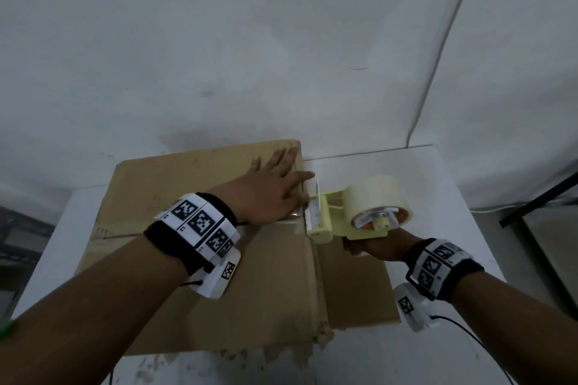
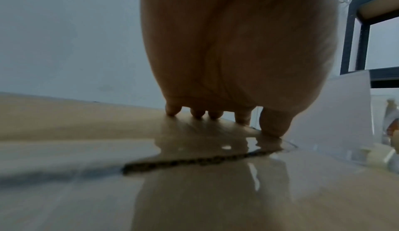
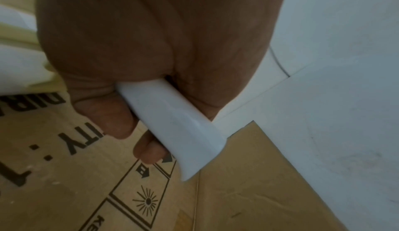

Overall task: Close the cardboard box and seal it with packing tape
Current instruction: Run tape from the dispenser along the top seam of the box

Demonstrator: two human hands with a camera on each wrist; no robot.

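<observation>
A closed cardboard box [image 1: 194, 191] lies on a white table [image 1: 444, 184]. My left hand [image 1: 275, 184] presses flat on the box top near its right edge, fingers straight, over a strip of clear tape [image 2: 215, 142] that covers the flap seam [image 2: 194, 161]. My right hand [image 1: 372, 247] grips the white handle [image 3: 179, 129] of a pale yellow tape dispenser [image 1: 344, 216]. The dispenser's cutter end sits at the box's right edge beside my left thumb, and its tape roll [image 1: 378, 203] points right. In the right wrist view the box's printed side wall [image 3: 75, 175] shows below the handle.
A white wall stands behind the table, with a thin cable [image 1: 438, 50] running down it. A dark metal shelf frame [image 1: 541, 197] stands to the right of the table. Torn paper scraps [image 1: 275, 353] lie along the box's near edge.
</observation>
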